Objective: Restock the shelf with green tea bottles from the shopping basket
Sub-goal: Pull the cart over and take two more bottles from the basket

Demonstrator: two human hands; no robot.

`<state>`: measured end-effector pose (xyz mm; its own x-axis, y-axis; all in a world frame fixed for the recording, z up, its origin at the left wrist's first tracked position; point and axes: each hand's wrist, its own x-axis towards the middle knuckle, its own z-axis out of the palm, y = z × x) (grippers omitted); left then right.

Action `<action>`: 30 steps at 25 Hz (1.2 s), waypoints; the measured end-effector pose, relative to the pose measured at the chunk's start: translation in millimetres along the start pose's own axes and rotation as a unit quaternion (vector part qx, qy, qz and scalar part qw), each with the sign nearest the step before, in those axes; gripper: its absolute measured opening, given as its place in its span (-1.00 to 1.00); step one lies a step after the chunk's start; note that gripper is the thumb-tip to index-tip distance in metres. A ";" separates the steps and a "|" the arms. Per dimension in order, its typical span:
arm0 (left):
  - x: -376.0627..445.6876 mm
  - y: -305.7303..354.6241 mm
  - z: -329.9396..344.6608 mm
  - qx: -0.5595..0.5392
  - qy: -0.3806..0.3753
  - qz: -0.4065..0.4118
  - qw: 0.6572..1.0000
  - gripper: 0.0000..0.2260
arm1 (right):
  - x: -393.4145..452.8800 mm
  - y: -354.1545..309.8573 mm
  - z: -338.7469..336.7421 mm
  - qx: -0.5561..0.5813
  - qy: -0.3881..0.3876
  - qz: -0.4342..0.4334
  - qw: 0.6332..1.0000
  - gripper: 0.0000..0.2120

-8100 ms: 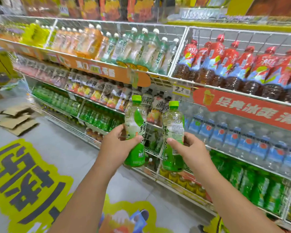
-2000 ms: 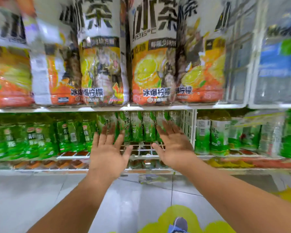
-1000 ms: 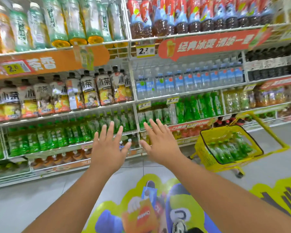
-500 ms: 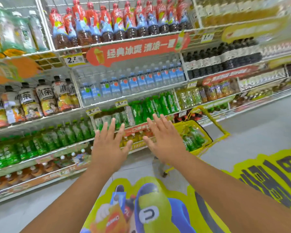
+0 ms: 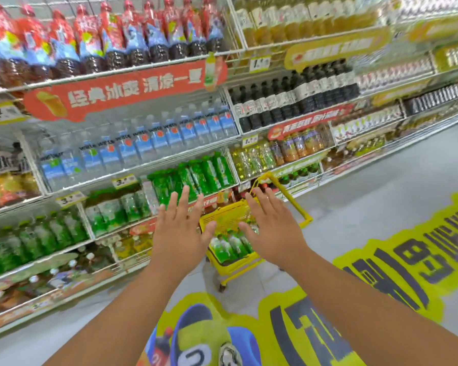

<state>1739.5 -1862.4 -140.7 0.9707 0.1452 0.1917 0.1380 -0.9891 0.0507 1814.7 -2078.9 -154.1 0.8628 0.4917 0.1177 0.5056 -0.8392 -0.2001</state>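
Both bottles that the person had carried to the shelf a few seconds before were gone from the hands, and the view had swung off the low green-tea row toward the yellow shopping basket (image 5: 224, 220) on the floor in front of the shelving. The left hand (image 5: 179, 233) and right hand (image 5: 271, 231) were stretched out side by side over it, each grip wide open, fingers spread and straight, holding nothing. Half a second earlier the basket had sat off to the right of the hands; now it lay directly between and behind them, so I took it that one trip was finished and the next pick-up was starting. Several green tea bottles (image 5: 229, 247) remained lying in the basket, so the restocking looked far from over. On the shelf (image 5: 72, 247), rows of green bottles stood low at the left. Above, a red banner (image 5: 124, 93) carried white Chinese lettering that read something like 经典冰爽 清凉一夏. The water bottles (image 5: 143, 146) showed "Water" on blue labels, and price tags (image 5: 70, 199) began with a 3; the rest was too blurred to read.
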 end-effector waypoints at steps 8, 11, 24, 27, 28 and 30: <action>125.3 24.0 63.5 -0.028 -0.017 -0.016 0.999 -0.31 | 94.3 70.6 20.2 -0.007 -0.027 0.011 1.000 -0.23; 157.1 37.9 68.9 -0.028 -0.015 -0.022 0.999 -0.32 | 124.9 93.3 25.3 -0.009 -0.027 0.002 1.000 -0.27; 231.1 108.5 212.1 0.011 -0.056 -0.191 0.980 -0.30 | 262.8 242.1 143.7 0.023 -0.135 -0.095 0.986 -0.28; 229.9 116.1 267.8 -0.002 -0.086 -0.239 0.967 -0.27 | 279.4 277.1 196.1 0.025 -0.159 -0.096 0.982 -0.25; 225.8 116.8 285.9 -0.003 -0.096 -0.250 0.963 -0.27 | 281.5 286.0 214.6 0.027 -0.170 -0.094 0.981 -0.23; 215.8 113.4 323.9 -0.004 -0.117 -0.264 0.957 -0.27 | 281.7 299.3 255.3 0.025 -0.201 -0.090 0.975 -0.19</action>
<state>2028.3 -1950.6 -411.1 0.7840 0.6146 -0.0873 0.6206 -0.7793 0.0874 2209.2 -2132.3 -429.2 0.6854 0.6899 -0.2332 0.6394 -0.7233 -0.2606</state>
